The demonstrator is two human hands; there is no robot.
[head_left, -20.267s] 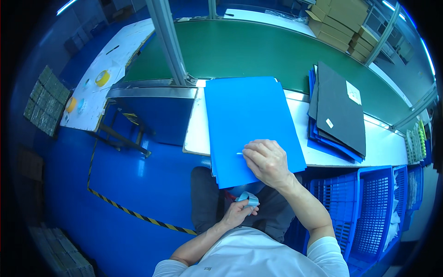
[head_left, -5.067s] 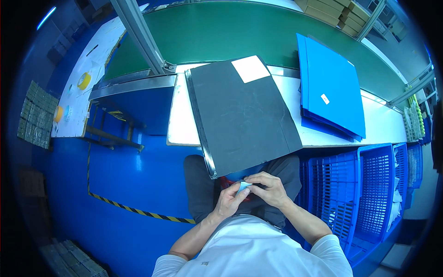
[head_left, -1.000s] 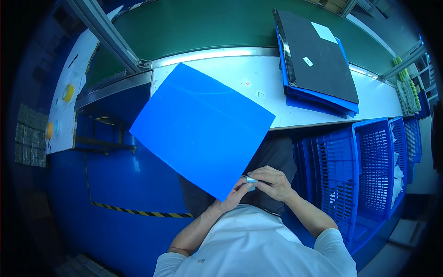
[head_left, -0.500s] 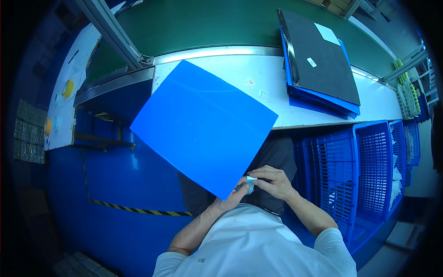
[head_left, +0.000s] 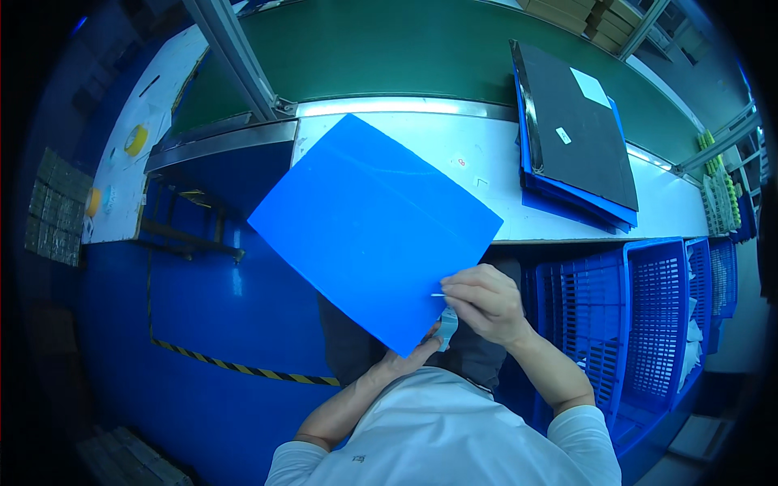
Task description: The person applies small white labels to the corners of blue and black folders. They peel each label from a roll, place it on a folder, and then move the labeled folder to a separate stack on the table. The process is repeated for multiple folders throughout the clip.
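A large flat blue sheet point(head_left: 373, 219) lies tilted across the white bench edge, with its near corner over my left hand point(head_left: 413, 357). That hand is closed, and a pale blue strip point(head_left: 446, 328) sticks out of it beside the sheet's corner. Most of its fingers are hidden under the sheet. Above the sheet's lower right edge, my right hand point(head_left: 489, 304) is closed in a pinch. Between its thumb and fingertips is a small thin white piece point(head_left: 438, 295), seen nearly edge-on and too small to name.
A black board point(head_left: 575, 130) lies on a stack of blue sheets at the right of the white bench point(head_left: 486, 174). Behind runs a green surface point(head_left: 389, 57). Blue plastic baskets point(head_left: 583, 300) stand to my right. At the left, yellow tape rolls point(head_left: 136, 140) sit on a white table.
My right hand has moved up and away from my left, carrying the small white piece over the sheet. The left hand stays near the sheet's corner. The whole view has shifted slightly.
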